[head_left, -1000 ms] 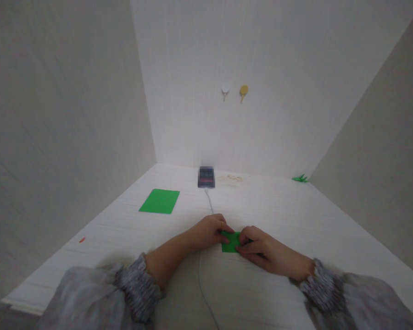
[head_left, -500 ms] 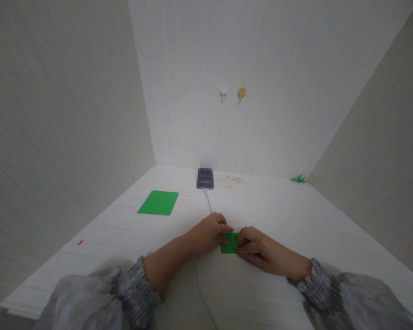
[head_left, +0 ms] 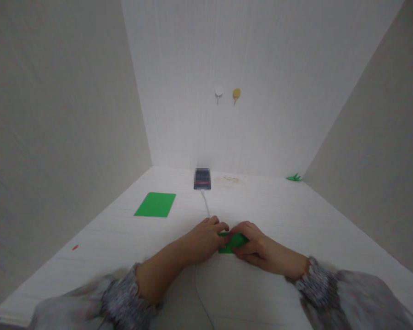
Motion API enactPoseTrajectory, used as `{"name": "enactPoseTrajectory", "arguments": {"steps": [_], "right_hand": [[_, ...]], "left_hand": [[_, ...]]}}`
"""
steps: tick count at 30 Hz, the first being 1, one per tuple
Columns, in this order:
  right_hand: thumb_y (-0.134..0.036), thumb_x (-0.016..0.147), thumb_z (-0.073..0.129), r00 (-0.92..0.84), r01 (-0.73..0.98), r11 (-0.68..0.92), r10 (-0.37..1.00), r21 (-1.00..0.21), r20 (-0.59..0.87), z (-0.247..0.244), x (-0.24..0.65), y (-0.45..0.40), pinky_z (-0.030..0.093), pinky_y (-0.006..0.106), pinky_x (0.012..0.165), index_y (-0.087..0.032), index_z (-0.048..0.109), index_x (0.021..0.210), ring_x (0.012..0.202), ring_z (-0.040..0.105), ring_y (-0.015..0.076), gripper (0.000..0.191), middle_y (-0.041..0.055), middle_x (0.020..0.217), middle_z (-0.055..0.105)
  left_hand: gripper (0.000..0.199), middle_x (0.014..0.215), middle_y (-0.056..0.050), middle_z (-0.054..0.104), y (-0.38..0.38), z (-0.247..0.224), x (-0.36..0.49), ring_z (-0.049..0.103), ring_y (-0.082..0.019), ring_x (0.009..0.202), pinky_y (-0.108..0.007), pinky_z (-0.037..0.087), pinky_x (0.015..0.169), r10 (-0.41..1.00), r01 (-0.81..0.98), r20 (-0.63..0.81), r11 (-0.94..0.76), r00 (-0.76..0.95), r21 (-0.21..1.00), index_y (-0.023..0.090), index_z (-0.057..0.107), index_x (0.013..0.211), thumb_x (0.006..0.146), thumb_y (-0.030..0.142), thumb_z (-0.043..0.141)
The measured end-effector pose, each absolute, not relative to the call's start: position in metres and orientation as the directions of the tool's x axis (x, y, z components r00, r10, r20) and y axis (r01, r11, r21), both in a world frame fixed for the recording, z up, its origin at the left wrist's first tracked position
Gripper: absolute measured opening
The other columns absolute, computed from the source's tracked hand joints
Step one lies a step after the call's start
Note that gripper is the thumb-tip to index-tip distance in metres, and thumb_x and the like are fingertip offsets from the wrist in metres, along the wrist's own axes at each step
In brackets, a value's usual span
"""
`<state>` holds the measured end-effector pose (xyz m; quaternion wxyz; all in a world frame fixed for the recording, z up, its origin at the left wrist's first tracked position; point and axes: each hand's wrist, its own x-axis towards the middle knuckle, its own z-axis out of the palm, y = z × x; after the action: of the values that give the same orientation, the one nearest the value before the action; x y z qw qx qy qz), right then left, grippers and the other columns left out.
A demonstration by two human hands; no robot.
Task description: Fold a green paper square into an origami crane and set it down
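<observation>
A small folded green paper (head_left: pixel 239 240) lies on the white table between my two hands, near the front centre. My left hand (head_left: pixel 206 239) rests at its left edge, with the fingertips pressing on the paper. From the right, my right hand (head_left: pixel 256 245) pinches the paper between thumb and fingers, and a flap there is lifted and curved. Parts of the paper are hidden under the fingers. A flat green sheet (head_left: pixel 155 204) lies further left on the table, touched by neither hand.
A dark blurred device (head_left: pixel 202 179) stands near the back wall, its white cable (head_left: pixel 200 293) running forward beneath my left arm. A green folded piece (head_left: pixel 294 177) is at the back right corner. A small red piece (head_left: pixel 75 247) lies far left. Two hooks (head_left: pixel 219 92) (head_left: pixel 237 94) hang on the wall.
The right part of the small green paper has been lifted into a curved flap by my right hand. My left fingers have shifted slightly on it. The whole view has moved a little.
</observation>
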<state>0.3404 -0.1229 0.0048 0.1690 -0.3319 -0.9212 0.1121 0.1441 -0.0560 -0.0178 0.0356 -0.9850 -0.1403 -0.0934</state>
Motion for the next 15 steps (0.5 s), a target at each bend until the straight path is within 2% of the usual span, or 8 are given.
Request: {"name": "enactPoseTrajectory", "arguments": {"steps": [5, 9, 15], "right_hand": [[-0.025, 0.084, 0.047, -0.683, 0.609, 0.712, 0.694, -0.349, 0.226, -0.0007, 0.3441, -0.1233, 0.035, 0.035, 0.09, -0.021, 0.065, 0.088, 0.106, 0.042, 0.0199, 0.019, 0.0072, 0.113, 0.047], [-0.029, 0.083, 0.049, -0.669, 0.642, 0.701, 0.71, -0.311, 0.219, -0.0047, 0.3469, -0.1225, 0.034, 0.037, 0.089, -0.024, 0.066, 0.088, 0.105, 0.042, 0.0206, 0.018, 0.0066, 0.113, 0.047], [-0.03, 0.084, 0.048, -0.693, 0.647, 0.722, 0.691, -0.246, 0.205, -0.0048, 0.3497, -0.1218, 0.031, 0.039, 0.09, -0.027, 0.064, 0.095, 0.104, 0.042, 0.0203, 0.02, 0.0058, 0.111, 0.05]], "left_hand": [[0.023, 0.105, -0.004, 0.051, -0.057, -0.0155, 0.1435, 0.041, -0.017, 0.083, -0.03, 0.033, 0.076, 0.236, 0.247, 0.172, -0.968, 0.957, -0.047, 0.021, 0.057, 0.094, 0.086, 0.022, 0.035], [0.022, 0.099, -0.004, 0.053, -0.0581, -0.0142, 0.1429, 0.041, -0.018, 0.082, -0.03, 0.032, 0.074, 0.249, 0.257, 0.157, -0.966, 0.956, -0.036, 0.021, 0.056, 0.095, 0.086, 0.022, 0.036], [0.023, 0.105, -0.003, 0.052, -0.0573, -0.0135, 0.1423, 0.04, -0.018, 0.083, -0.031, 0.031, 0.074, 0.239, 0.243, 0.153, -0.97, 0.959, -0.005, 0.022, 0.058, 0.093, 0.086, 0.021, 0.036]]}}
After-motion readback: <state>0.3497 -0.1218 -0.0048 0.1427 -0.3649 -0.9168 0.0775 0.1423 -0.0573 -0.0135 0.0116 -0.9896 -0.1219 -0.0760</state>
